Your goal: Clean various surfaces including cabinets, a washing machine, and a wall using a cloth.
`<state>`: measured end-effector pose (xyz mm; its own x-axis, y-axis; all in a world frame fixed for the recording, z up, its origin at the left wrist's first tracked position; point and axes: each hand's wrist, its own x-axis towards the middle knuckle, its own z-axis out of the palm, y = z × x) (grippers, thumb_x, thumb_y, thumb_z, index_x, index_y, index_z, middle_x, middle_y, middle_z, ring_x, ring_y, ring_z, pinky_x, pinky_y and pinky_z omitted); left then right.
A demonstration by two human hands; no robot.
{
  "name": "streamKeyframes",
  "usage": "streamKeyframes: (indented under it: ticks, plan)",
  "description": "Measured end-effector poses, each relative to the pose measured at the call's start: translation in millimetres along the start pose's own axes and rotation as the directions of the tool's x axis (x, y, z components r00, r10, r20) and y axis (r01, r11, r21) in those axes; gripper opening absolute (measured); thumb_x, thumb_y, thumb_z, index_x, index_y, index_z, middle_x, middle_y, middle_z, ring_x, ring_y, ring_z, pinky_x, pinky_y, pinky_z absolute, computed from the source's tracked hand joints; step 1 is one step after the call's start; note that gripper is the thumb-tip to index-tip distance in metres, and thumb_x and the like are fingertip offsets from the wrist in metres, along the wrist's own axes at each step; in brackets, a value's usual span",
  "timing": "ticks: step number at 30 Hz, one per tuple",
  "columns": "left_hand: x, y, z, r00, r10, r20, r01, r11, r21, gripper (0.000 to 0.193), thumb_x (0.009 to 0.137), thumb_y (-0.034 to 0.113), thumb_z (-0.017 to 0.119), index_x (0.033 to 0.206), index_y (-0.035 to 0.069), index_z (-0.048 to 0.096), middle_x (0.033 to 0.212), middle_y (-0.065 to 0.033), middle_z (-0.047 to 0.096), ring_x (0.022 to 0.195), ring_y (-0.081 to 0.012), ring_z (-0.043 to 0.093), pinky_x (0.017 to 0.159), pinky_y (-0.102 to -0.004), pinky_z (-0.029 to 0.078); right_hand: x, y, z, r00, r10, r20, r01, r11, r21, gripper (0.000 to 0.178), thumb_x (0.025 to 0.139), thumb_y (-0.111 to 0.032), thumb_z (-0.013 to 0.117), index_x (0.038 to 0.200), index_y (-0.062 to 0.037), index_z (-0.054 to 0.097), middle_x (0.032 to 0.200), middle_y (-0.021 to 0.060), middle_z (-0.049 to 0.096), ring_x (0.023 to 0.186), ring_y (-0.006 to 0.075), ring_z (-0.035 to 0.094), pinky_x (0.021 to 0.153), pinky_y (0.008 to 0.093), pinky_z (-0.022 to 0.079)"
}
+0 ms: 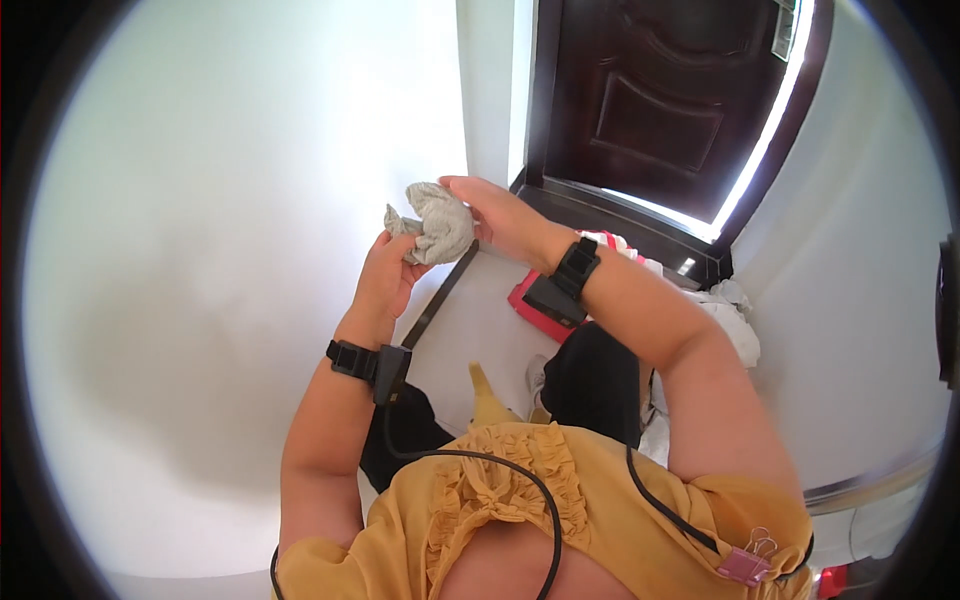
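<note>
A crumpled light-grey cloth (pixel 445 228) is bunched up between my two hands, in front of the white wall. My left hand (pixel 388 272) is closed on its lower left side, with the thumb lying over the fabric. On the cloth's right side, my right hand (pixel 500 217) is closed against it, and some of its fingers are hidden behind the bundle. A loose corner of the cloth sticks up above my left thumb.
The white wall (pixel 200 200) rises close on the left, with a dark skirting strip (pixel 440 297) at its foot. A dark brown door (pixel 660 110) stands ahead right. A red item (pixel 543 312) and white bags (pixel 735 325) lie on the floor beside my legs.
</note>
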<state>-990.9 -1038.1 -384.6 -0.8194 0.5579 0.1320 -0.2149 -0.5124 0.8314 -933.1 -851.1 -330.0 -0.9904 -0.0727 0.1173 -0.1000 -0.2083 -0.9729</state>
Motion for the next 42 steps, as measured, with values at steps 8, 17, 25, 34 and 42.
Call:
streamKeyframes:
  ticks: [8,17,25,34,42]
  plan:
    - [13,-23,-38,0.940,-0.185,-0.286,0.212,0.975,0.065,0.040,0.087,-0.002,0.045,0.127,-0.003,0.043,0.120,-0.0157,0.056,0.108,-0.0273,0.060,0.092,-0.0427,0.055,44,87,-24,0.955,0.258,-0.149,-0.225,0.952,0.210,0.034,0.095,-0.019,0.059,0.123,-0.0002,0.054,0.107,0.0055,0.064,0.094,0.0138,0.063,0.078,0.0278,0.052]
    - [13,-38,-65,0.916,-0.177,-0.359,0.385,0.633,0.672,0.075,0.085,0.022,0.068,0.148,0.003,0.033,0.138,-0.0196,0.048,0.127,-0.0302,0.048,0.102,-0.0413,0.043,61,90,-37,0.961,-0.083,-0.263,0.037,0.984,-0.173,0.024,0.094,-0.014,0.059,0.114,-0.0009,0.053,0.100,0.0048,0.060,0.090,0.0109,0.057,0.081,0.0263,0.048]
    - [16,-31,-50,0.915,-0.401,-0.048,0.392,0.853,0.344,0.068,0.091,0.030,0.068,0.141,-0.005,0.039,0.138,-0.0165,0.050,0.125,-0.0241,0.052,0.105,-0.0362,0.042,54,87,-29,0.991,0.132,-0.032,-0.127,0.985,0.115,0.033,0.093,-0.017,0.064,0.117,0.0014,0.051,0.104,0.0063,0.060,0.094,0.0111,0.056,0.082,0.0267,0.048]
    - [17,-27,-46,0.957,-0.178,-0.231,0.183,0.983,0.002,0.055,0.089,0.007,0.064,0.138,0.002,0.040,0.130,-0.0138,0.054,0.121,-0.0257,0.054,0.103,-0.0414,0.047,54,104,-68,0.976,0.072,-0.205,-0.095,0.990,-0.102,0.049,0.082,-0.016,0.077,0.119,0.0035,0.051,0.102,0.0072,0.061,0.092,0.0123,0.059,0.079,0.0254,0.049]
    - [16,-22,-41,0.961,-0.179,-0.210,0.176,0.984,-0.030,0.060,0.084,-0.002,0.059,0.140,0.001,0.038,0.128,-0.0145,0.054,0.119,-0.0266,0.056,0.101,-0.0405,0.049,52,110,-69,0.972,-0.020,-0.232,-0.137,0.755,-0.641,0.056,0.074,-0.026,0.081,0.119,-0.0012,0.058,0.105,0.0140,0.065,0.094,0.0247,0.064,0.085,0.0340,0.051]
